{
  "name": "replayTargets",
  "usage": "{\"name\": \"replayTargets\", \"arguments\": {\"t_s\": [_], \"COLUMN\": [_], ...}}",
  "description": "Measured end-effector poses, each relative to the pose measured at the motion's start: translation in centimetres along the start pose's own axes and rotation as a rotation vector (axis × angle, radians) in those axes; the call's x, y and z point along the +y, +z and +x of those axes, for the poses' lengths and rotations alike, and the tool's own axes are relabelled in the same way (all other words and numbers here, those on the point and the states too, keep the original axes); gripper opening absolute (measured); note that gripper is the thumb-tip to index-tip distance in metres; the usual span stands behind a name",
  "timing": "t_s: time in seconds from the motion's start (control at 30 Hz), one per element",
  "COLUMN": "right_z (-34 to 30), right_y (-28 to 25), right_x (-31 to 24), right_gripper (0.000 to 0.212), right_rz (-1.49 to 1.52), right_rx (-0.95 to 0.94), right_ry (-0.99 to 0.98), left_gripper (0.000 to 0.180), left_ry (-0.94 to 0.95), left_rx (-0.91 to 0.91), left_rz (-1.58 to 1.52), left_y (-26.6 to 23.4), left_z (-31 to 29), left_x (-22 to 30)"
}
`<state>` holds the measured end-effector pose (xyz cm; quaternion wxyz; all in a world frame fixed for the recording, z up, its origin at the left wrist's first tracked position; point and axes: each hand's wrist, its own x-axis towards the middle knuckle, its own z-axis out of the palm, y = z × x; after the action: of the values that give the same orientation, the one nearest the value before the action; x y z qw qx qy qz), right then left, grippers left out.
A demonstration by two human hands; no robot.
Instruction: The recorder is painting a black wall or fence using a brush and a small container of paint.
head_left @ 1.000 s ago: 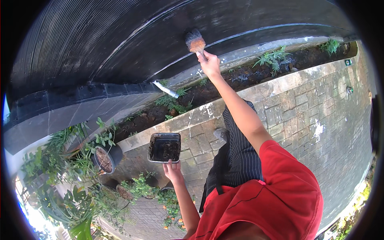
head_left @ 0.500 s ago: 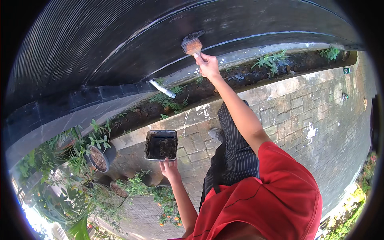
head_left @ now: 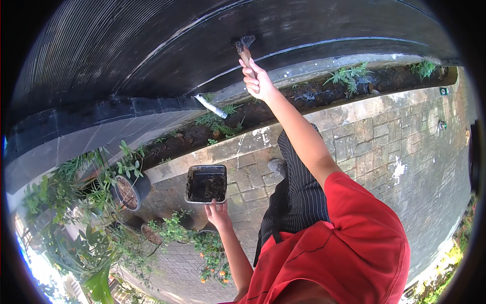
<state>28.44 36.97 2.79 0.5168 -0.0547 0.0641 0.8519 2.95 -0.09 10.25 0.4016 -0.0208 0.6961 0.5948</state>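
A wide paintbrush (head_left: 244, 52) is gripped by its wooden handle in my right hand (head_left: 258, 82), arm stretched forward. Its dark bristles press against the black wall (head_left: 202, 50), and the brush is turned so that its narrow edge shows. My left hand (head_left: 218, 215) holds a square black paint tray (head_left: 206, 184) by its near rim, fingers curled at the edge. Dark paint coats the inside of the tray, which is held low over the paving, well away from the brush.
Along the wall's foot runs a soil bed (head_left: 309, 93) with ferns (head_left: 349, 78) and a low concrete curb (head_left: 329, 114). A white pipe (head_left: 210, 106) juts from the wall base. Potted plants (head_left: 126, 192) crowd the left. Brick paving (head_left: 379, 147) bears white splashes.
My right hand has twisted the paintbrush from its broad face to its narrow edge, shifting slightly left on the wall. The tray stays in my left hand, nearly unmoved.
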Motion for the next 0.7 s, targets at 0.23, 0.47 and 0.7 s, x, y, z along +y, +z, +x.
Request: {"name": "replayTargets", "arguments": {"t_s": [0.23,0.47,0.7], "right_z": [-4.4,-5.7,-5.1], "right_y": [-0.6,-0.3,-0.1], "right_x": [-1.3,-1.8,-2.2], "right_gripper": [0.050,0.034,0.034], "right_rz": [-1.015,-1.343,-1.385], "right_rx": [0.529,0.684,0.722], "right_ry": [-0.061,-0.402,-0.402], "left_gripper": [0.050,0.053,0.041], "left_ry": [-0.008,-0.006,0.023], "left_rx": [-0.025,-0.073,-0.050], "left_rz": [0.018,0.010,0.052], "left_y": [-0.9,1.2,0.6], "left_z": [-0.6,-1.2,-2.0], "left_x": [-0.6,-0.9,-1.2]}}
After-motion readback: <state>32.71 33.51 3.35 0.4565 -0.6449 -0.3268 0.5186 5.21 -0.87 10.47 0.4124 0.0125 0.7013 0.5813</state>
